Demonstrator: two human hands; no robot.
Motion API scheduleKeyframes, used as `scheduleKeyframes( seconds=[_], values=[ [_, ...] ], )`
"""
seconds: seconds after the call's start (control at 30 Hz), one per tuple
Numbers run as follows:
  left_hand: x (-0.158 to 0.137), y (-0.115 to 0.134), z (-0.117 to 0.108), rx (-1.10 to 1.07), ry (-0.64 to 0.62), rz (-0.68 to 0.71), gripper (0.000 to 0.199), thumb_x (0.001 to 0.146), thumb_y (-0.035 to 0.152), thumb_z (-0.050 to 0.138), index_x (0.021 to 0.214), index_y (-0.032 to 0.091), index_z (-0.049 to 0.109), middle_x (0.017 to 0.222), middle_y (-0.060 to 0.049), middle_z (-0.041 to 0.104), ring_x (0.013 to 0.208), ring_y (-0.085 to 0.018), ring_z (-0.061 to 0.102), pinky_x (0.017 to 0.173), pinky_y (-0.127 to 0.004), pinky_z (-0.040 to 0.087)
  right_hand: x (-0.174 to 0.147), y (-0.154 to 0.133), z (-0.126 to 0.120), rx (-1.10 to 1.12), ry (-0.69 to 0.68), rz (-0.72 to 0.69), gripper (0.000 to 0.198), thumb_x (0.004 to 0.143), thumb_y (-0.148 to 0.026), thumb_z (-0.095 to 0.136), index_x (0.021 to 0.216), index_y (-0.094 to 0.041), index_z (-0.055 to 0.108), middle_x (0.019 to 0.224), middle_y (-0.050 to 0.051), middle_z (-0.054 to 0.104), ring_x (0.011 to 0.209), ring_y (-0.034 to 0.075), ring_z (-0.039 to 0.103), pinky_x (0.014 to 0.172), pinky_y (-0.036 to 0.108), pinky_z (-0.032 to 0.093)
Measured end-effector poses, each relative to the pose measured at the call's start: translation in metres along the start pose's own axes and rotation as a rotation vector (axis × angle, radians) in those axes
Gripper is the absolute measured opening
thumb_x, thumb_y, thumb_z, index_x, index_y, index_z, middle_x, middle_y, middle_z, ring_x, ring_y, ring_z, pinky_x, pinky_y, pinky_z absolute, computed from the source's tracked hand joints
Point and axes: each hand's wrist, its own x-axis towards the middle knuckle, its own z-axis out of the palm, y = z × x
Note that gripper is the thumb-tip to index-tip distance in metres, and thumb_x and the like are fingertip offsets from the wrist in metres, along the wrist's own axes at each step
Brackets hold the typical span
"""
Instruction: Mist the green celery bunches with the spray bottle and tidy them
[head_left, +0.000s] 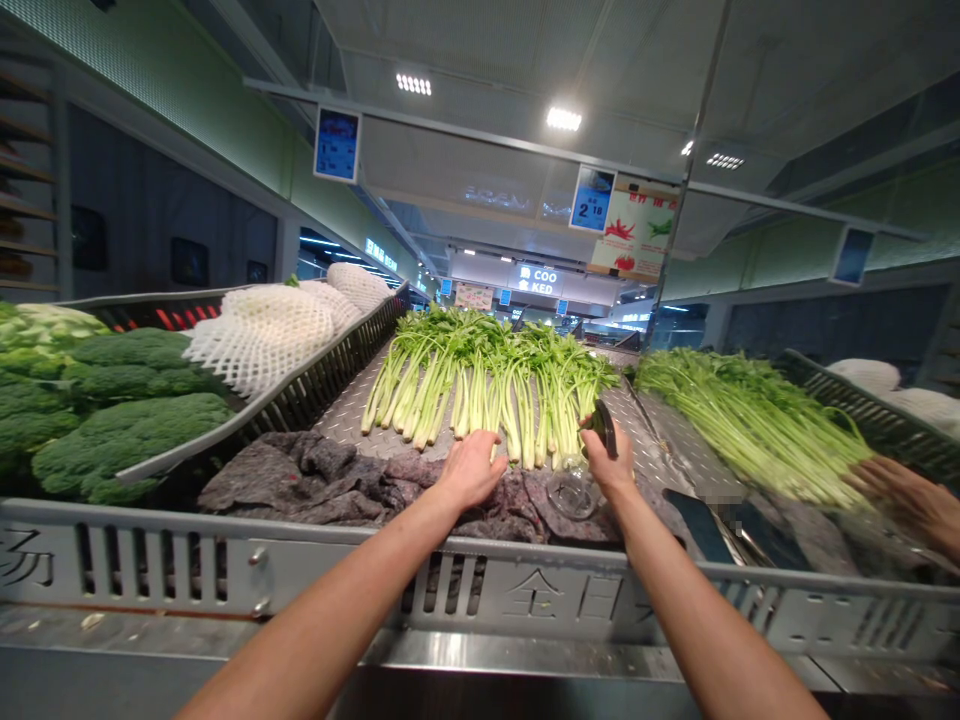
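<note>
Rows of celery (487, 390) lie on a patterned metal shelf, with leaves at the back and pale stem ends toward me. My left hand (471, 472) is at the front stem ends, its thumb apart from the fingers; I cannot tell whether it touches a stalk. To its right, my right hand (611, 468) is closed on what looks like a clear spray bottle (576, 495) with a black curved top; the round see-through base faces me. A crumpled grey-brown cloth (300, 475) lies beneath and in front of the stems.
Broccoli (135, 430) and produce in white foam nets (262, 330) fill the left side, behind a black slatted divider (330, 375). A grey slatted front rail (337, 575) crosses below my forearms. A mirror (750, 300) on the right reflects the celery and a hand. Price signs (592, 200) hang above.
</note>
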Motion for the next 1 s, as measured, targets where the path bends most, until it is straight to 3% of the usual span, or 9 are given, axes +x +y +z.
scheduleKeyframes(
  seconds=[0.2,0.73,1.0],
  values=[
    [0.0001,-0.0018,0.0019,0.001,-0.012,0.01,0.03,0.076,0.03,0.039,0.1,0.016,0.052,0.104,-0.008,0.056,0.097,-0.021,0.051,0.083,-0.034,0.038,-0.0001,-0.0003,-0.0009,-0.033,0.087,0.05,0.025,0.061,-0.033,0.047,0.078,-0.018,0.058,0.066,0.0,0.057,0.063,0.016,0.051,0.062,0.028,0.038],
    [-0.0001,-0.0025,0.0029,0.008,-0.014,0.012,0.029,0.074,0.027,0.041,0.098,0.017,0.053,0.103,-0.008,0.057,0.096,-0.02,0.052,0.083,-0.032,0.039,-0.0019,-0.0061,-0.0003,0.014,-0.033,-0.017,0.025,0.062,-0.031,0.047,0.08,-0.018,0.058,0.077,0.002,0.06,0.072,0.017,0.054,0.069,0.029,0.039],
    [-0.0001,-0.0032,0.0054,0.042,-0.058,0.025,0.028,0.073,0.028,0.04,0.094,0.018,0.055,0.1,-0.008,0.059,0.093,-0.022,0.054,0.083,-0.034,0.04,-0.0013,-0.0035,-0.0008,-0.026,-0.067,-0.032,0.025,0.063,-0.032,0.048,0.081,-0.018,0.058,0.075,0.002,0.06,0.068,0.017,0.054,0.064,0.028,0.039]
  ],
)
